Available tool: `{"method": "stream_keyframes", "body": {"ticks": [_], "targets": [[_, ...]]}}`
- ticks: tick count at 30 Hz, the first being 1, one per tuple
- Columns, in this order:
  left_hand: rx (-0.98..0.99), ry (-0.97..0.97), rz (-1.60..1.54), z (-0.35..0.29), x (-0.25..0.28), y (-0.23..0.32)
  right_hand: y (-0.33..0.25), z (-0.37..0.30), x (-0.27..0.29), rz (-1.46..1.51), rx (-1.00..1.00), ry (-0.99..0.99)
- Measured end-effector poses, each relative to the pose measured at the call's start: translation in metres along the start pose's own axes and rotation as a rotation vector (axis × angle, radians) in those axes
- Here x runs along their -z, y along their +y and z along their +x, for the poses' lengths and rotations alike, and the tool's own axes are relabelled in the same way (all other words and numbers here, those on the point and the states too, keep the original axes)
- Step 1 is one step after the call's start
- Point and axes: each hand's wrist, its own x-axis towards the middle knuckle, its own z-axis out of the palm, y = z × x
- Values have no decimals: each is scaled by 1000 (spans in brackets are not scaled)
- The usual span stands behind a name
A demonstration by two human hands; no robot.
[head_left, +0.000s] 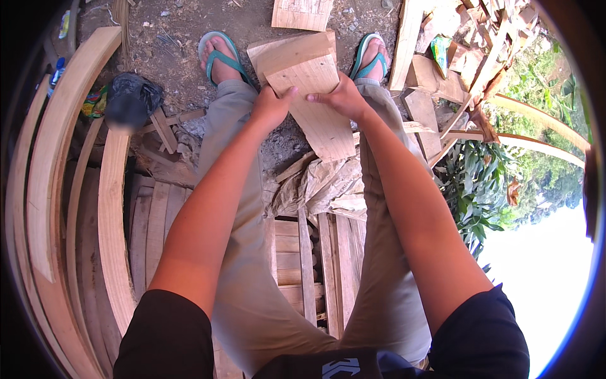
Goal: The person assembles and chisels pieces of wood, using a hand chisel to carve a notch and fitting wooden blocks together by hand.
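Between my lower legs, my left hand point(274, 108) and my right hand point(343, 98) are closed on opposite edges of a short wooden block point(304, 74). Both thumbs press on its near part. Directly below it, a pale wooden board point(325, 134) slants toward me; whether the two are joined or only overlap I cannot tell. A further wooden face shows just past the block's far left edge. Beyond, at the top of the head view, another wooden block point(303, 14) lies on the dirt. My fingers are mostly hidden behind the wood.
Long planks point(113, 208) stand on the left, near a black plastic bag point(136, 95). Crumpled brown paper point(322, 183) lies over stacked timber point(308, 271) between my legs. Wood scraps point(467, 60) are heaped at the right, with leafy plants point(476, 183) beside them. Sandalled feet flank the block.
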Motion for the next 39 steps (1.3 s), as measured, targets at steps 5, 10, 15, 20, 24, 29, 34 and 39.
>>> {"method": "stream_keyframes", "body": {"ticks": [5,10,15,20,24,29,34,39], "targets": [[53,55,-85,-19,20,-30,-16,7,-30,-166,-11,-89],[31,22,23,-25,32,-29,-8,1,-41,-167,7,-11],[-218,222,20,-32,16,-14,-29,4,-23,-69,112,-20],[-298,221,66,-28,30,23,-57,4,-16,87,55,-76],[-255,209,210,-19,14,-22,-9,-16,-33,182,-7,-18],[-260,99,100,-15,27,3,-22,-11,-18,83,14,8],[-217,118,151,-14,29,-7,-11,-17,-28,37,16,59],[-187,69,83,-15,25,-10,-3,-16,-19,-7,-33,62]]}}
